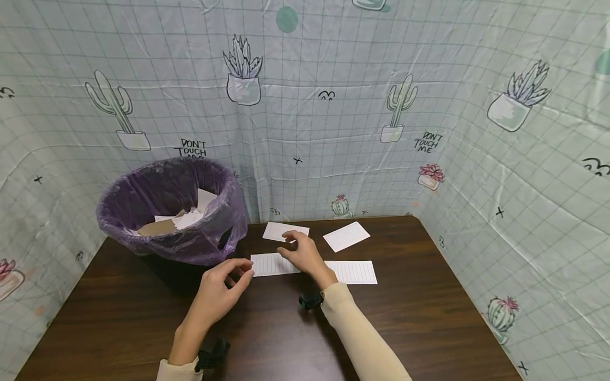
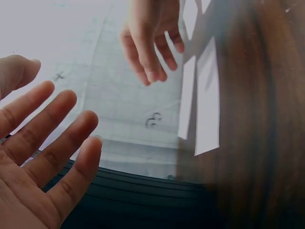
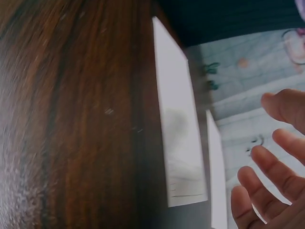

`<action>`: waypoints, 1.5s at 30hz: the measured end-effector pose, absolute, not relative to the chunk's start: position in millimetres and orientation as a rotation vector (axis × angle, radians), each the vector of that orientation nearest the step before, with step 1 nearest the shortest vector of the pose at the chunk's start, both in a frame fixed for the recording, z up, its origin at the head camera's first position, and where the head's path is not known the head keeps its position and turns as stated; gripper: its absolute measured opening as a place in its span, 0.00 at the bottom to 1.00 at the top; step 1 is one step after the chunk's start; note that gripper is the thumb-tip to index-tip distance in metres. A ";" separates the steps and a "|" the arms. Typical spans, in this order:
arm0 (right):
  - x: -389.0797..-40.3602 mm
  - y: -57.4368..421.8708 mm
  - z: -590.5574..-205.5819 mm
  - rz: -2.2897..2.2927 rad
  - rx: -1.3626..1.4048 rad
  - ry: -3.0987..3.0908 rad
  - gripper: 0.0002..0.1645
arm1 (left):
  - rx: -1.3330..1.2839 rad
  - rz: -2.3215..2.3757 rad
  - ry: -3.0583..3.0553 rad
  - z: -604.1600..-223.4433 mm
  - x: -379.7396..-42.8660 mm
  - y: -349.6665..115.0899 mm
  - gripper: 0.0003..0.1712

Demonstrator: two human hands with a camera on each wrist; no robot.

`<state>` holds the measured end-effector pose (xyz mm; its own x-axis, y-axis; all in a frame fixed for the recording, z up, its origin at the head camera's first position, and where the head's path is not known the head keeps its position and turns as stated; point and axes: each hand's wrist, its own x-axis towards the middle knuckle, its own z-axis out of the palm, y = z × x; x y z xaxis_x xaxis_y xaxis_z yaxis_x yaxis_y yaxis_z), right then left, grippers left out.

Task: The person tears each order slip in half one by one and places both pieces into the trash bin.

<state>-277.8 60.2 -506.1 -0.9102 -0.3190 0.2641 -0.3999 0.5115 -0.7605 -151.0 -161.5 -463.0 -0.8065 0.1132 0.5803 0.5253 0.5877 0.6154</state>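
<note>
Two lined white cards lie in a near row, a left card and a right card. Behind them are a back left card and a tilted back right card. My right hand hovers over the near row, fingers loosely bent and nothing in them; its forearm hides part of the right card. My left hand is at the left end of the near left card, between it and the bin. In the left wrist view, the left hand's fingers are spread and hold nothing.
A bin lined with a purple bag stands at the left of the dark wooden table, with torn paper and cardboard inside. A patterned cloth hangs behind the table and along its sides.
</note>
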 end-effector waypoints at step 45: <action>-278.4 62.7 -527.5 1.099 0.673 -2.944 0.10 | -0.381 -1.294 -2.453 -507.1 -171.4 -148.9 0.10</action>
